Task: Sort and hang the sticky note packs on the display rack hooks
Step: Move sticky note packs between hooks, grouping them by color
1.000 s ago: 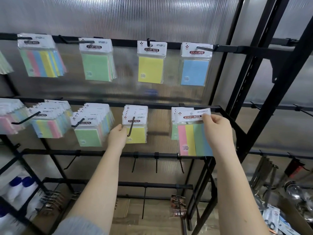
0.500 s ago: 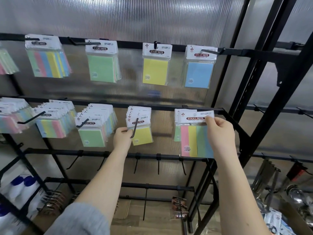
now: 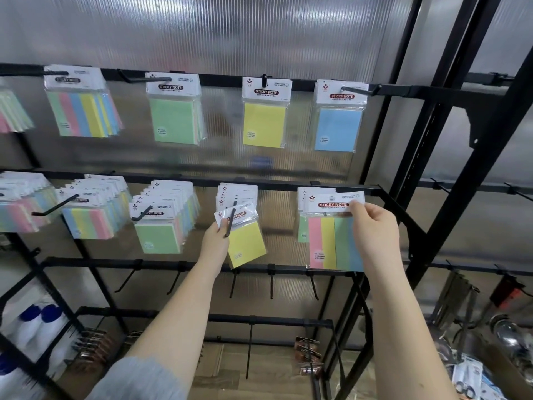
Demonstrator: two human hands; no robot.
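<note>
Left hand [image 3: 215,241]: I see it pinching a glossy yellow pack [image 3: 245,241], tilted, at seven o'clock.
Right hand [image 3: 375,226]: pinching the striped pack [image 3: 331,243]'s card header, four o'clock.

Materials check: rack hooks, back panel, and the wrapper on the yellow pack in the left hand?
Black display rack hooks: likely painted metal rod, thin and matte. Ribbed translucent back panel: probably polycarbonate sheet, blurring shapes behind it. Yellow sticky note pack: clear glossy plastic film with white header.

A ribbed translucent plastic wall panel [image 3: 230,33] backs everything, white bottles with blue caps [image 3: 37,321] stand low on the left, and shiny metal utensils [image 3: 504,333] crowd the lower right.
</note>
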